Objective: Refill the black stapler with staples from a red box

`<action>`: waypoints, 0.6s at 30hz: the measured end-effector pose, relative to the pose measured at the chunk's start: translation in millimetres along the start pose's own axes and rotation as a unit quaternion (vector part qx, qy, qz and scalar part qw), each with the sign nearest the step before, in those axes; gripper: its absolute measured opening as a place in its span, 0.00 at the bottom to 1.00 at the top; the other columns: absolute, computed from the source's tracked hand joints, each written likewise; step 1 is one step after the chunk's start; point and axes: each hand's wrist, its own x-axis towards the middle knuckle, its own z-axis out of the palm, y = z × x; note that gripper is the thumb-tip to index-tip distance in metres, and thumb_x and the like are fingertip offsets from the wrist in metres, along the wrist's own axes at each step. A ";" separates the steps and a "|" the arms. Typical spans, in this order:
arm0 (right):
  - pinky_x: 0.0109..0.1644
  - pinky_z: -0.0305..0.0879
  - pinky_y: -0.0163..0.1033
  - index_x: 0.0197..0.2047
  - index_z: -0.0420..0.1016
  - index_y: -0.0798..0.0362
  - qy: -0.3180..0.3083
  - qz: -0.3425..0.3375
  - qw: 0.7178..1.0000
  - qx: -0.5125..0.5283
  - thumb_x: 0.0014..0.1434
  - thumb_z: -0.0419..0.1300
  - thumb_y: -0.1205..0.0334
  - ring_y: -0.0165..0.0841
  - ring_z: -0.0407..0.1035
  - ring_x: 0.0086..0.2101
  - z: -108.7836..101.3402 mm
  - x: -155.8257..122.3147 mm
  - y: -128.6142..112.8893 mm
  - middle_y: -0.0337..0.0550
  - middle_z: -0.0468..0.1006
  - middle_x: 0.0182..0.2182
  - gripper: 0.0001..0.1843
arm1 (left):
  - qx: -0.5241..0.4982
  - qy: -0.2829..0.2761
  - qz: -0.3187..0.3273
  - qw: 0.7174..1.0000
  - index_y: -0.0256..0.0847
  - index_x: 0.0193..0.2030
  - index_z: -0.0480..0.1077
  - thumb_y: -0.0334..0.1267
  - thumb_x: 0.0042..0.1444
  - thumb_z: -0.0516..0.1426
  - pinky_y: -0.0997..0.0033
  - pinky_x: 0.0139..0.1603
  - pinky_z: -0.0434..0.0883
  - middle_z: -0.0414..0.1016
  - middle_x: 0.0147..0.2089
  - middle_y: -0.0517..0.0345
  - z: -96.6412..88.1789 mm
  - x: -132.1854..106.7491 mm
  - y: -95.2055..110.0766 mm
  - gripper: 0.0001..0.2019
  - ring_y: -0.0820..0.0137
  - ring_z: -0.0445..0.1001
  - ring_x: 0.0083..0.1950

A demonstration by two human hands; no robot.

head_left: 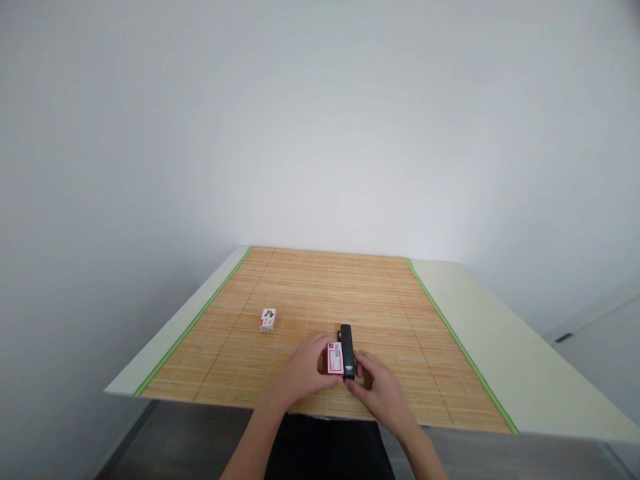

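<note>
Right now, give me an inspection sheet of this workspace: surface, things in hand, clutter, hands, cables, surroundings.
Surface: bamboo mat with green edges on a pale table.
Things in hand: red and white box beside a black stapler, touching.
Clutter: second small box apart on the mat, to the left.
Hands: left hand grips the box; right hand at the stapler's near end.
Cables: nothing seen.
Surroundings: plain white wall.
</note>
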 end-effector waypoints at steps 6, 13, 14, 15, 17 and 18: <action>0.55 0.70 0.47 0.71 0.63 0.45 0.041 -0.003 0.998 -0.043 0.57 0.68 0.54 0.44 0.71 0.49 4.5 -1.2 3.3 0.45 0.78 0.48 0.40 | 0.058 0.223 -0.143 0.963 0.46 0.56 0.76 0.56 0.66 0.54 0.65 0.48 0.73 0.80 0.51 0.54 -44.7 -8.8 -37.6 0.21 0.65 0.77 0.44; 0.73 0.52 0.59 0.77 0.50 0.43 0.027 -0.037 0.988 -0.149 0.60 0.66 0.42 0.50 0.53 0.71 10.8 -4.6 7.4 0.46 0.63 0.71 0.49 | 0.136 0.299 -0.287 0.900 0.41 0.44 0.81 0.55 0.63 0.57 0.63 0.44 0.70 0.84 0.43 0.48 -110.6 -13.0 -95.7 0.20 0.57 0.80 0.44; 0.75 0.49 0.60 0.78 0.46 0.43 0.016 -0.041 0.987 -0.155 0.62 0.64 0.42 0.49 0.51 0.72 11.4 -5.1 8.3 0.45 0.60 0.73 0.50 | 0.134 0.285 -0.288 0.905 0.42 0.43 0.82 0.55 0.62 0.59 0.64 0.44 0.70 0.85 0.42 0.48 -108.2 -10.1 -97.9 0.19 0.57 0.80 0.44; 0.76 0.47 0.61 0.79 0.42 0.42 0.005 -0.043 0.986 -0.160 0.63 0.63 0.42 0.47 0.50 0.73 11.9 -5.5 9.1 0.44 0.57 0.74 0.50 | 0.131 0.270 -0.286 0.910 0.42 0.42 0.83 0.55 0.61 0.59 0.65 0.42 0.69 0.85 0.42 0.48 -103.0 -6.2 -98.3 0.19 0.57 0.80 0.44; 0.77 0.44 0.61 0.80 0.37 0.42 -0.011 -0.043 0.985 -0.168 0.66 0.60 0.43 0.45 0.49 0.73 12.9 -5.8 10.5 0.43 0.54 0.75 0.49 | 0.121 0.240 -0.280 0.922 0.43 0.40 0.84 0.56 0.61 0.59 0.66 0.39 0.68 0.85 0.39 0.49 -86.4 3.8 -94.3 0.19 0.58 0.81 0.41; 0.77 0.44 0.61 0.80 0.36 0.42 -0.016 -0.042 0.984 -0.171 0.67 0.59 0.43 0.44 0.48 0.73 13.5 -5.7 11.1 0.42 0.53 0.75 0.48 | 0.115 0.225 -0.274 0.928 0.43 0.40 0.84 0.56 0.62 0.59 0.67 0.37 0.67 0.85 0.38 0.50 -76.2 9.3 -90.2 0.19 0.59 0.81 0.40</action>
